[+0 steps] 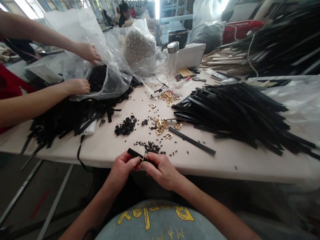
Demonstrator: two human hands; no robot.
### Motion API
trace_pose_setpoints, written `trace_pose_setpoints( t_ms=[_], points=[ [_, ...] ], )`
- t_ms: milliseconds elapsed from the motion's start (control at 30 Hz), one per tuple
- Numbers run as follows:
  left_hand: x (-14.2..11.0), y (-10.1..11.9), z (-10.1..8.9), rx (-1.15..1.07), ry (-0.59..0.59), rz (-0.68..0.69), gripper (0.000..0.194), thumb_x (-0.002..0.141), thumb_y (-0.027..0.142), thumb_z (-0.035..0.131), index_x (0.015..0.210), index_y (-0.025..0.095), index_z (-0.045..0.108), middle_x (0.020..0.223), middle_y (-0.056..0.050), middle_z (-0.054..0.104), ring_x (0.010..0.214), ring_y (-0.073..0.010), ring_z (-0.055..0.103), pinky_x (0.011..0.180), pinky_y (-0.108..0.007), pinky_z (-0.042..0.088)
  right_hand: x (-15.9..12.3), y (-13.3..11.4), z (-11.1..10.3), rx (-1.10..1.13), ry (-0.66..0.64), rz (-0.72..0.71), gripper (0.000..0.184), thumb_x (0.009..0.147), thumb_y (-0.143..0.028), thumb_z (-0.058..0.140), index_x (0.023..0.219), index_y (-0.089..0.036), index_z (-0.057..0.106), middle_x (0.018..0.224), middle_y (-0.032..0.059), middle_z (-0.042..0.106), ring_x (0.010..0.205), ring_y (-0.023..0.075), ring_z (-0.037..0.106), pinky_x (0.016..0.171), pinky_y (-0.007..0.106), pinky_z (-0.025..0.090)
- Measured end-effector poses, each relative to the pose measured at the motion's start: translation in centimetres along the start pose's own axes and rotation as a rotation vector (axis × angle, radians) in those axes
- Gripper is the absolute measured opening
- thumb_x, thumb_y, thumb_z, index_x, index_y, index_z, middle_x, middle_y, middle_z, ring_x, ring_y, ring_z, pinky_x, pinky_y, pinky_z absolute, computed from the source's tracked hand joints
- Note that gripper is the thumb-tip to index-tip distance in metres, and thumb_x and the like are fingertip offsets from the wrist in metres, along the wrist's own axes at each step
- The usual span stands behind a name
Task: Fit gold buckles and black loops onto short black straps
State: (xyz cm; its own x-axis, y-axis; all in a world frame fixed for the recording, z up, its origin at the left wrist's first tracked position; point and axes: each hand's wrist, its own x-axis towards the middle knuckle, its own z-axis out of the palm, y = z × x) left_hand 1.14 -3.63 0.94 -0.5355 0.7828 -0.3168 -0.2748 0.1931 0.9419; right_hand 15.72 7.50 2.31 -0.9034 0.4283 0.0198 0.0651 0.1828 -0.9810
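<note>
Clearly both hands pinch one flat black strap piece (pixel 136 153) at the table's near edge, left hand (pixel 123 166) steadying, right hand (pixel 161 170) working a small gold metal buckle (pixel 142 159); keeping the strap taut seems wise.

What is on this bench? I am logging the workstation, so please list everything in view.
Strap: one, black, held in both hands.
Loose strap: one, black, table centre.
Strap pile: many, black, right side.
Buckles: several, gold, centre.
Rings: a cluster, black, left of buckles.
Plastic bag: one, clear, far left, handled by a co-worker's hands.
Bottle: one, clear, steel cap, back.
Box: one, white, back.
Table: one, beige.
Left hand, right hand: pinching the strap.
</note>
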Motion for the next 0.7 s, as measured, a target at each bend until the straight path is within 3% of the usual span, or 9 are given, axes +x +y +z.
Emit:
trace_pose_setpoints(
  t_ms=[167,300,533,633,700],
  points=[
    [0.02,-0.17,-0.08,0.021,-0.019,-0.003,0.027,0.069,0.035,0.080,0.081,0.013,0.069,0.065,-0.002,0.067,0.058,-0.0139,0.059,0.058,-0.025,0.048,0.24,0.39,0.25,-0.101,0.099,0.069,0.029,0.094,-0.028,0.050,0.071,-0.018,0.064,0.058,-0.0025,0.058,0.058,0.0104,0.052,0.056,0.021,0.037],
    [-0.15,0.04,0.06,-0.016,-0.065,-0.053,0.026,0.072,0.037,0.078,0.079,0.015,0.066,0.062,-0.001,0.064,0.057,-0.0140,0.058,0.058,-0.025,0.048,0.12,0.45,-0.01,-0.166,0.073,0.039,0.029,0.092,-0.027,0.050,0.066,-0.018,0.059,0.056,-0.0036,0.054,0.054,0.0096,0.047,0.054,0.021,0.032],
    [-0.16,0.68,0.02,-0.253,-0.163,-0.255,0.028,0.062,0.028,0.084,0.075,0.015,0.063,0.068,0.000,0.061,0.057,-0.0086,0.052,0.055,-0.019,0.043,-0.44,0.43,-0.53,-0.218,-0.028,-0.106,0.025,0.093,-0.023,0.049,0.070,-0.018,0.058,0.061,-0.0038,0.053,0.055,0.0088,0.045,0.055,0.021,0.032],
    [-0.16,0.55,-0.35,-0.217,-0.196,-0.238,0.024,0.064,0.026,0.082,0.075,0.015,0.063,0.067,0.001,0.060,0.058,-0.0085,0.050,0.057,-0.018,0.042,-0.48,0.24,-0.46,-0.245,-0.054,-0.108,0.021,0.091,-0.022,0.050,0.072,-0.018,0.057,0.061,-0.0037,0.052,0.056,0.0093,0.045,0.055,0.021,0.032],
    [-0.17,0.48,-0.45,-0.105,-0.152,-0.159,0.020,0.066,0.026,0.079,0.074,0.016,0.062,0.064,0.002,0.058,0.058,-0.0092,0.049,0.057,-0.019,0.041,-0.35,0.18,-0.21,-0.268,-0.036,-0.067,0.023,0.091,-0.022,0.049,0.069,-0.019,0.054,0.059,-0.0041,0.049,0.055,0.0093,0.044,0.054,0.022,0.030]
  ],
)
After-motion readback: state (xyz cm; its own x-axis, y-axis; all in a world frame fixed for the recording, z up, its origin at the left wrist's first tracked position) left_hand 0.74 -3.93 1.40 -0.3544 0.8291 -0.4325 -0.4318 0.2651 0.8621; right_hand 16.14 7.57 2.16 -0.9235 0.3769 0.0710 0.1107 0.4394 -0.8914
